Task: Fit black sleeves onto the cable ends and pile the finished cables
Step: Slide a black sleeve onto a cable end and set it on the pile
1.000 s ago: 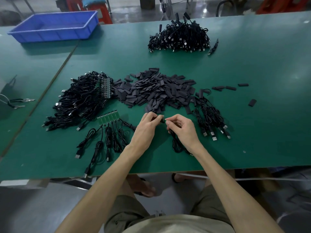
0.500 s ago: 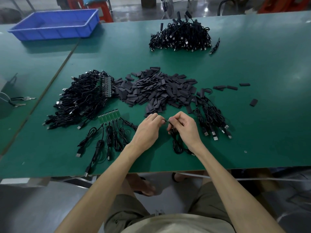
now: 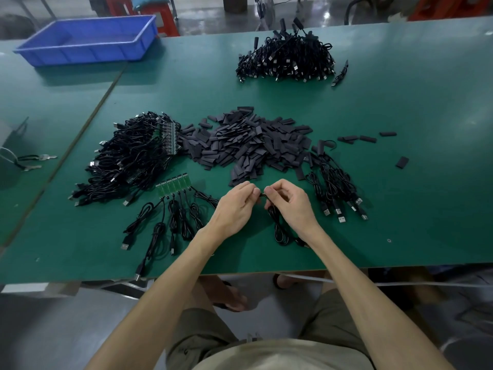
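Note:
My left hand (image 3: 237,206) and my right hand (image 3: 290,204) meet above the green table (image 3: 400,209), fingertips almost touching. Between them they pinch the end of a black cable (image 3: 278,228), whose coil hangs down onto the table below my right hand. Whether a sleeve sits on that end is hidden by my fingers. A heap of loose black sleeves (image 3: 248,142) lies just behind my hands. A bundle of cables with green boards (image 3: 133,158) lies at the left. A small group of sleeved cables (image 3: 336,188) lies at the right.
A large pile of black cables (image 3: 288,57) sits at the far middle of the table. Several cables on a green board strip (image 3: 174,186) lie fanned out left of my hands. A blue tray (image 3: 88,41) stands far left. Stray sleeves (image 3: 401,162) lie at the right.
My hands have stayed in place, with the fingertips drawn a little closer together on the cable end. The coil below has hardly shifted.

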{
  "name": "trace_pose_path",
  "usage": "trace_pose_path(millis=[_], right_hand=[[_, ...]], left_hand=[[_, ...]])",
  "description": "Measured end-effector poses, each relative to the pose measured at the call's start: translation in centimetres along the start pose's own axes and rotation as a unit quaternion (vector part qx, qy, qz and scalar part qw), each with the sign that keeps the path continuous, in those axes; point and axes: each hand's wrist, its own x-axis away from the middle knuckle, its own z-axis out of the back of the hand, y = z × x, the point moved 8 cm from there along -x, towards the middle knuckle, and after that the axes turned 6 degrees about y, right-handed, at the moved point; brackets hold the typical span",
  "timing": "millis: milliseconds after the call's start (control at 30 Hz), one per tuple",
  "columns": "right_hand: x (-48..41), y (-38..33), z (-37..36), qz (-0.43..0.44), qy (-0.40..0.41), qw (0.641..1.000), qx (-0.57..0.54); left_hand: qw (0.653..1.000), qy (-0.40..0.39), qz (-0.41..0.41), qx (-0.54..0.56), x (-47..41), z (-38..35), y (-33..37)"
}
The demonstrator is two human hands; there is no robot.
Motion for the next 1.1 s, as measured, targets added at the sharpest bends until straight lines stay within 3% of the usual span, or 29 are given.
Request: trace_pose_path(millis=[167, 500, 1100], right_hand=[[0.0, -0.2, -0.1, -0.018, -0.073, 0.997, 0.016], [1.2, -0.3, 1.6, 0.016, 0.042, 0.999, 0.029], [1.2, 0.0, 2.1, 0.006, 0.038, 0.999, 0.008]], left_hand=[[0.999, 0.015, 0.018, 0.041, -0.2, 0.2, -0.2], [1.000, -0.014, -0.003, -0.016, 0.1, -0.3, 0.1], [0.993, -0.039, -0.097, -0.055, 0.3, -0.8, 2.0]])
